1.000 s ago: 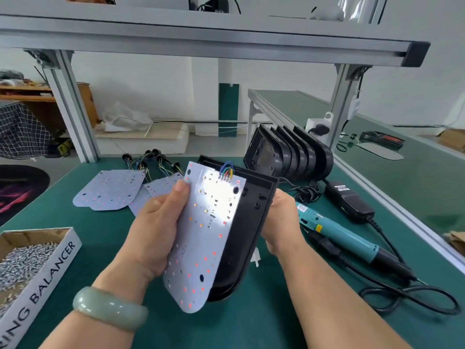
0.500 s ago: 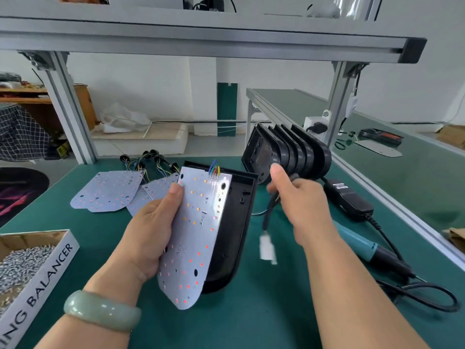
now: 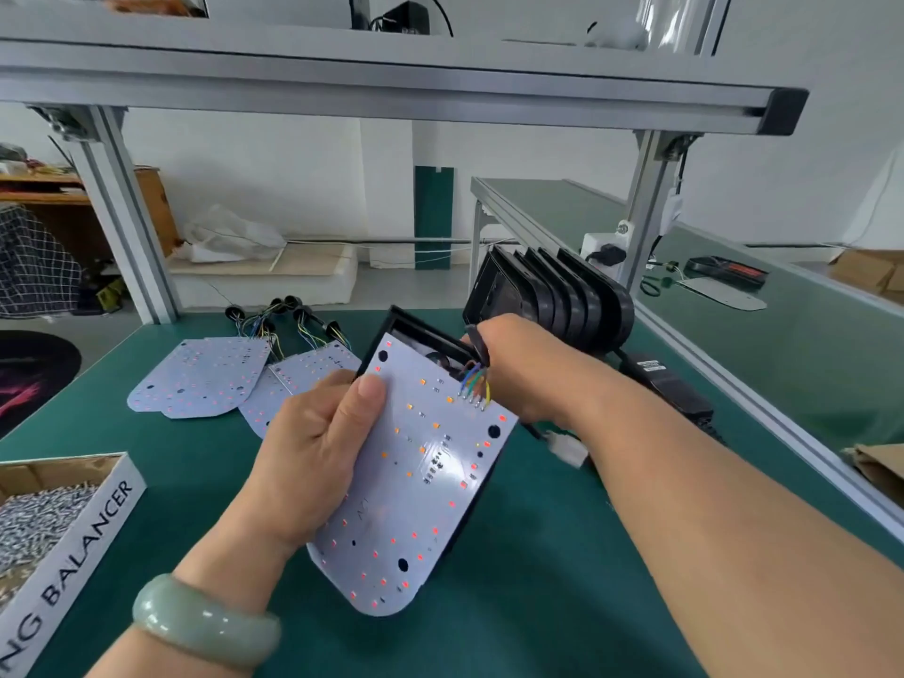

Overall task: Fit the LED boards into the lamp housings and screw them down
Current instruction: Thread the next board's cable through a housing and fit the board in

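My left hand [image 3: 318, 452] grips a white LED board [image 3: 420, 486] and the black lamp housing [image 3: 416, 335] beneath it, thumb pressed on the board's face. The board lies tilted over the housing, whose top edge shows above it. My right hand [image 3: 518, 369] is at the housing's upper right corner, pinching the board's dark cable next to the coloured wires [image 3: 474, 384]. A white connector [image 3: 567, 450] hangs below my right wrist. Spare LED boards [image 3: 200, 379] with wired leads lie on the green mat at the left. A row of black housings [image 3: 562, 300] stands behind.
A cardboard box of screws [image 3: 54, 511] sits at the front left. A black power adapter [image 3: 670, 389] lies behind my right forearm. Aluminium frame posts [image 3: 127, 217] and an overhead rail [image 3: 391, 90] border the bench. A second green bench [image 3: 782, 335] runs along the right.
My right hand came down from pulling the cable up and now pinches it at the housing's top corner. The board and housing tilted flatter, and the connector dropped to the right.
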{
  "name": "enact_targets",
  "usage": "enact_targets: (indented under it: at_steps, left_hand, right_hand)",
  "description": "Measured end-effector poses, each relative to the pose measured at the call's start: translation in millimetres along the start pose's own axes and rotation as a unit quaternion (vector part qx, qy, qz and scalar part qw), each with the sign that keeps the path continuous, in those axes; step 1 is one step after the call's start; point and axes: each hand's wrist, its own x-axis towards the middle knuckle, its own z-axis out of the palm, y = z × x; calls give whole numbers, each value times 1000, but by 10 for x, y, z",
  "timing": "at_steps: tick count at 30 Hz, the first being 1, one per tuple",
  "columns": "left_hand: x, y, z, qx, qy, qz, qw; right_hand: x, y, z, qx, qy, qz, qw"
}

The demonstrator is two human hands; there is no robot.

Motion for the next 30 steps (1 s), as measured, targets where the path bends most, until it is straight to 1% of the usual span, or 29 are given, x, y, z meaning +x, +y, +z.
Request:
enact_targets:
  at_steps: [2,3,7,10,14,16,18,21,25,27,30]
  left_hand:
    - [10,-19,-15,16,1,15,1000]
    - [13,-25,-24,28,-1,31,999]
    - [5,-17,-16,106,-40,100,989]
    - [7,4,14,135,-28,126,982]
    - [-8,36,-2,140,-4,156,978]
    - [-6,28,-21,153,3,154,976]
    - [2,11,-40,166,12,140,976]
    - [13,-17,-50,174,13,142,974]
    - [-1,-5,-41,164,5,155,974]
    - [-7,20,-48,162,5,160,974]
    - [-18,51,-45,158,-3,178,971]
  right_hand:
    - [22,-24,44,39,38,4,999]
    - [36,-21,64,41,51,2,998]
    - [83,102,136,16,79,-6,997]
    - [110,135,144,9,91,-24,995]
    - [115,135,182,118,110,-49,986]
    - [45,133,220,175,90,-90,976]
    - [-32,127,223,205,35,-134,969]
    - [-56,154,173,242,-19,-149,959]
    - [-23,130,206,222,29,-149,963]
    - [-13,109,201,216,37,-137,966]
    - [16,103,117,152,37,-150,976]
